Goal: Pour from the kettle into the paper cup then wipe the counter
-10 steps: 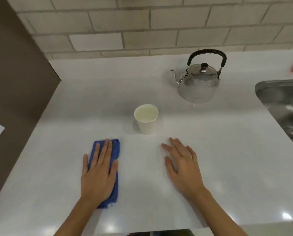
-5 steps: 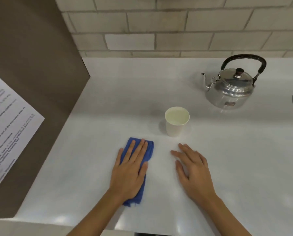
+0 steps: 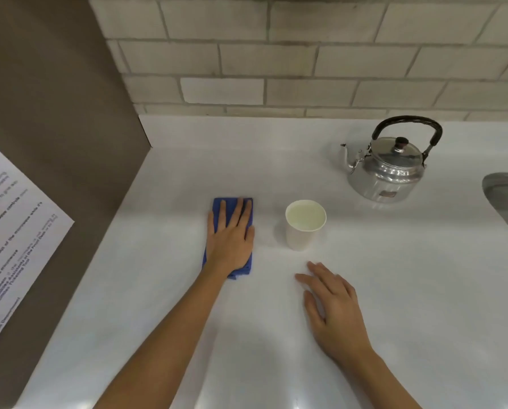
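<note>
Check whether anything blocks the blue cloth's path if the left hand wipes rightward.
Yes: the filled paper cup stands on the counter right of the blue cloth under the left hand.

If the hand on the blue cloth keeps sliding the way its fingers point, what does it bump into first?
Probably nothing on the counter. The left hand on the blue cloth points toward the brick wall; the paper cup sits off to its right.

Steel kettle (image 3: 387, 169) upright, white paper cup (image 3: 305, 225) seemingly filled, blue cloth (image 3: 219, 206) flat
</note>
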`<action>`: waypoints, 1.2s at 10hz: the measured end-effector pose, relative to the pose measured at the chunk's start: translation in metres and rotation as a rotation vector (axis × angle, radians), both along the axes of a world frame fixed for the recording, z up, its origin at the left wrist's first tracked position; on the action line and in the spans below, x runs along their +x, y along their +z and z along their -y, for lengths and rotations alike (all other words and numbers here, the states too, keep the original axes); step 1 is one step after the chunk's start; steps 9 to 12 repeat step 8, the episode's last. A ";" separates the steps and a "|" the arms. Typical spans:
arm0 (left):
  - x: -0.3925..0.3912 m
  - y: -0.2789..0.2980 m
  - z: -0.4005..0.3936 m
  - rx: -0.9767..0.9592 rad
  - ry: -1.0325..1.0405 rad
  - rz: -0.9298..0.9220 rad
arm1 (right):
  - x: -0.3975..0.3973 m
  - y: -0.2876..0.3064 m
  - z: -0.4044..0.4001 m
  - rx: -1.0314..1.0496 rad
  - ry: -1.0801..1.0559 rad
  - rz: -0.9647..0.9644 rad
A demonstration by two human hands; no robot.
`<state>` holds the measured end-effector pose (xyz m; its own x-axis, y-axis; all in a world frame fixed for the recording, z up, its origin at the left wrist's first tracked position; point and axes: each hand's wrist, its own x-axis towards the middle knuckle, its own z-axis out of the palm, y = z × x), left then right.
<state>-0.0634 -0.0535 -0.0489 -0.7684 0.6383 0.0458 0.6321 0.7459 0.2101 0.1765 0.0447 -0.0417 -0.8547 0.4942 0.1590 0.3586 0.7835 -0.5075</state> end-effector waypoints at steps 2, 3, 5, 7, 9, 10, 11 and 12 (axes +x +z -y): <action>0.003 -0.009 0.062 0.006 -0.057 0.033 | -0.001 0.002 0.001 -0.010 0.004 0.003; -0.017 -0.006 0.085 0.006 -0.017 0.057 | 0.000 0.004 0.000 -0.015 0.010 0.006; -0.031 -0.002 0.093 0.001 0.090 0.068 | 0.001 0.007 0.000 -0.007 0.044 0.018; -0.029 0.010 0.083 0.016 0.107 0.163 | 0.005 0.018 -0.014 0.125 0.058 -0.106; -0.038 0.035 0.066 0.029 0.085 0.089 | 0.004 0.035 -0.040 0.164 -0.049 -0.260; -0.038 0.035 0.066 0.029 0.085 0.089 | 0.004 0.035 -0.040 0.164 -0.049 -0.260; -0.038 0.035 0.066 0.029 0.085 0.089 | 0.004 0.035 -0.040 0.164 -0.049 -0.260; -0.038 0.035 0.066 0.029 0.085 0.089 | 0.004 0.035 -0.040 0.164 -0.049 -0.260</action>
